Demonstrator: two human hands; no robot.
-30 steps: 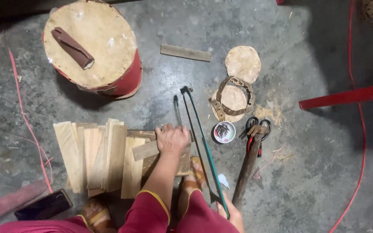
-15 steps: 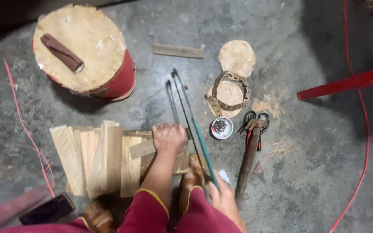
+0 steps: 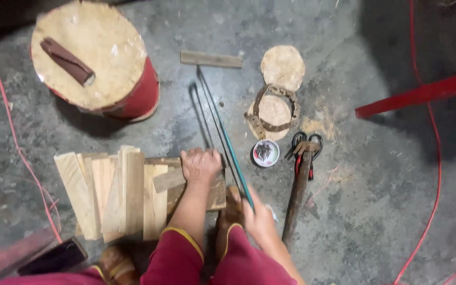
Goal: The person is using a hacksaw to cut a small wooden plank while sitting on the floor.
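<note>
Left hand [image 3: 200, 164] at frame centre, palm down, fingers curled over the end of a dark wooden board [image 3: 215, 191] — pressing it flat to the concrete floor [image 3: 354, 211]. Right hand [image 3: 259, 220] lower centre, closed around the handle end of a hacksaw [image 3: 222, 132]; green frame and thin blade running up toward upper centre, farther out over the floor than half a second ago — handle hand drawn closer to the knees, consistent with a saw stroke in progress across the board's right end. Stack of pale wood strips [image 3: 112, 192] left of the board, touching it. Upper left: red drum-shaped stool [image 3: 101, 68] with a brown block on top. Right of the saw: small white dish of nails [image 3: 265, 153], hammer [image 3: 297, 184], two round wooden discs [image 3: 281, 84]. Red cord [image 3: 439, 158] along right edge.
</note>
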